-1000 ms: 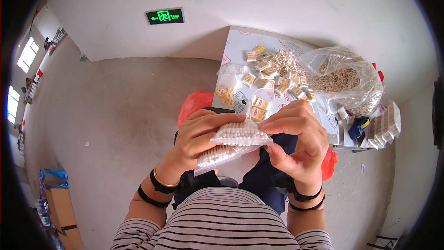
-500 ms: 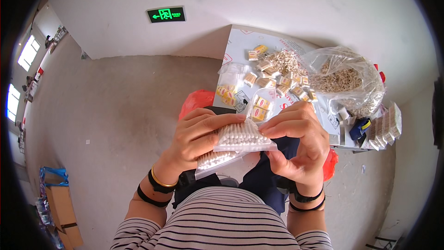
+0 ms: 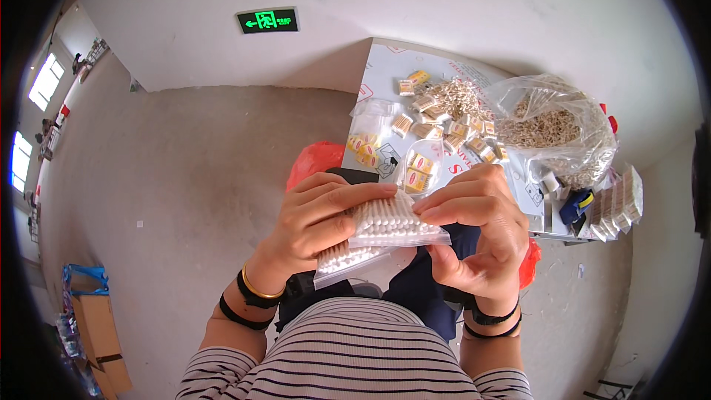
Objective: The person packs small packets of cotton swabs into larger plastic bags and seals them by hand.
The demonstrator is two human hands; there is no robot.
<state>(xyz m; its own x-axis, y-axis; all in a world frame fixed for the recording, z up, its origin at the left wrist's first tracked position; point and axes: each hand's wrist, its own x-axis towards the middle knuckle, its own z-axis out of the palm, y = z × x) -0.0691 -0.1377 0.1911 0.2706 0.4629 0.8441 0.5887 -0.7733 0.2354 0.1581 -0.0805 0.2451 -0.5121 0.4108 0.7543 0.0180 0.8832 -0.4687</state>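
While the left hand (image 3: 315, 211) holds a clear flat plastic bag of white-tipped cotton swabs (image 3: 392, 220), its fingers lie across the bag's top left. Right hand (image 3: 485, 222): fingers narrowed on the same bag's right end, index on top, thumb at the lower right corner. Second clear swab bag (image 3: 348, 258) sits under the first, poking out lower left, below the left fingers; exact support hidden. Both bags are off the counter (image 3: 404, 59), in front of its near edge.

On the counter, nearest the hands: clear plastic pouch with yellow-labelled packs (image 3: 419, 172); similar clear pouch (image 3: 365, 144) to its left. Farther back: small pale swab bundles (image 3: 455, 133), loose heap of thin pale sticks (image 3: 455, 92). Right side: big clear plastic sack of pale sticks (image 3: 548, 124), then dark blue and yellow tool (image 3: 576, 206) beside stacked clear-wrapped packs (image 3: 617, 204).
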